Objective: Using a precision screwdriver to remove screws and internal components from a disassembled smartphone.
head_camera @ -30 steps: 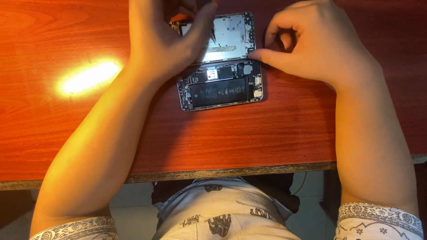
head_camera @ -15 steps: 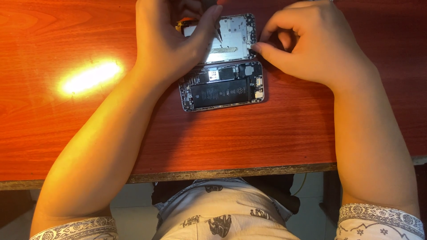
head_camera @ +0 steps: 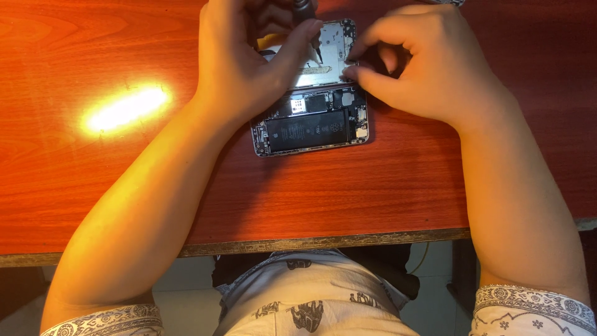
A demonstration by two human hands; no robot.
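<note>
Over the opened phone [head_camera: 311,127], my left hand [head_camera: 249,62] pinches the screwdriver [head_camera: 309,25]; keep it vertical while my right hand [head_camera: 429,68] fingers, pressed together, steady the lifted screen panel [head_camera: 329,59].

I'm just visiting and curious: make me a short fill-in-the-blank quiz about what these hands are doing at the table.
1. The opened phone lies on a ____ wooden table.
2. The left hand holds a small ____ with its tip down at the phone's lifted panel.
3. The right hand steadies the lifted panel at its ____ edge.
4. The long black part inside the phone is its ____.

Missing words: reddish-brown; screwdriver; right; battery
</note>
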